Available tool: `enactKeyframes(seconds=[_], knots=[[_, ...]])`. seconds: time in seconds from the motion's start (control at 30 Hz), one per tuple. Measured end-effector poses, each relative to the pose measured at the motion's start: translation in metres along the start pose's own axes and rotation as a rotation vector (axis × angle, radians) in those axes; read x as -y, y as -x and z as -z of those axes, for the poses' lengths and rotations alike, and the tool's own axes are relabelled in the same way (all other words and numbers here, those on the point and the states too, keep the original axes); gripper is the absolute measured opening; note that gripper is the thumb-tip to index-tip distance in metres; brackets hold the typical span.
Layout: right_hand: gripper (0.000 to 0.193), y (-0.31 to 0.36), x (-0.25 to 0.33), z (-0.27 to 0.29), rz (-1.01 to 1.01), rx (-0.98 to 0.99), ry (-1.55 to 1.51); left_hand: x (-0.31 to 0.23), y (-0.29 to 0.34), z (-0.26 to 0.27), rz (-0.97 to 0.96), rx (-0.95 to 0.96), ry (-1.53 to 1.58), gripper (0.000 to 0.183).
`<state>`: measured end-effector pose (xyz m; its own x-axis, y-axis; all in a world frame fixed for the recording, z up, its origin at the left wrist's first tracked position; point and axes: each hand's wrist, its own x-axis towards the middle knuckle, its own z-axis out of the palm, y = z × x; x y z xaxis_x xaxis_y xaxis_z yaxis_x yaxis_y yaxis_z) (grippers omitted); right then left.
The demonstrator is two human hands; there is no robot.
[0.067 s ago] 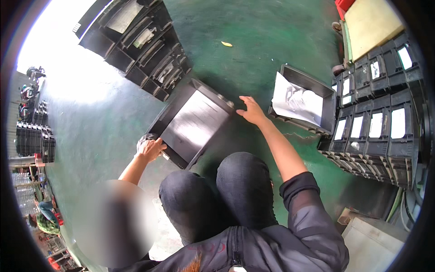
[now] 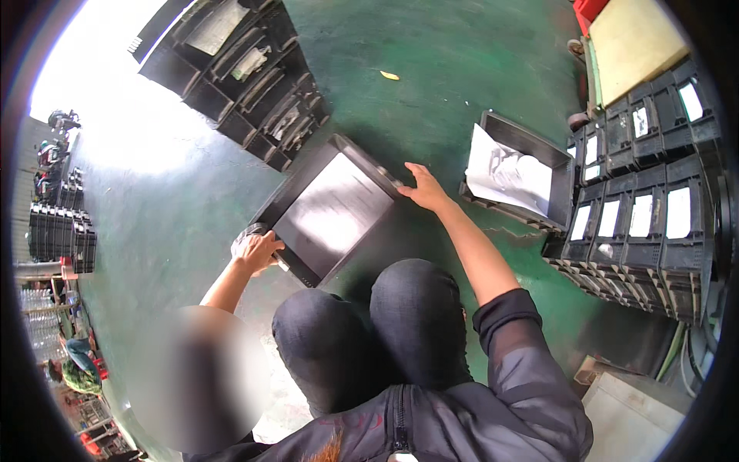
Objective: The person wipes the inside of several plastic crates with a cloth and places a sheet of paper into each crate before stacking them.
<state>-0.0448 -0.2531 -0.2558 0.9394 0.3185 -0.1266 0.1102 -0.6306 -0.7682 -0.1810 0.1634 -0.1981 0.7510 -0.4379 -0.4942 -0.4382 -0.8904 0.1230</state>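
In front of my knees, a shallow black plastic crate (image 2: 304,266) lies at an angle, with a pale, shiny sheet (image 2: 339,204) flat on its bottom. My left hand (image 2: 258,250) is closed over the crate's left wall, thumb on the inner side. Something grey and crumpled (image 2: 250,230), perhaps a cloth, shows beside that hand; its kind is unclear. At the crate's right corner my right hand (image 2: 425,189) has its fingers stretched out, the thumb at or touching the rim.
To the right, another black crate (image 2: 558,196) holds a loose white sheet (image 2: 493,173). Stacked black crates with white labels (image 2: 639,215) stand beyond it. A tall stack of black crates (image 2: 246,77) rises at far left. A yellow leaf (image 2: 389,75) lies on the green floor.
The gap between my right hand and the crate's right corner has narrowed. My left hand keeps its place on the left wall. The whole view has shifted slightly.
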Motion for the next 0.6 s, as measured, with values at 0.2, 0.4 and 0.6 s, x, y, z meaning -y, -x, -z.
enactKeyframes(seconds=[0.2,0.4,0.6], knots=[[0.077,-0.026,0.050,-0.004,-0.260,0.358,-0.253,-0.061,-0.050,0.078,0.242,-0.188,0.602,0.039],[0.074,0.055,0.151,0.005,0.219,0.742,-0.376,-0.093,-0.074,0.075,0.516,-0.132,1.015,0.065],[0.036,0.037,0.137,0.016,0.064,0.753,-0.735,-0.101,-0.007,0.121,0.467,-0.108,1.049,0.062]])
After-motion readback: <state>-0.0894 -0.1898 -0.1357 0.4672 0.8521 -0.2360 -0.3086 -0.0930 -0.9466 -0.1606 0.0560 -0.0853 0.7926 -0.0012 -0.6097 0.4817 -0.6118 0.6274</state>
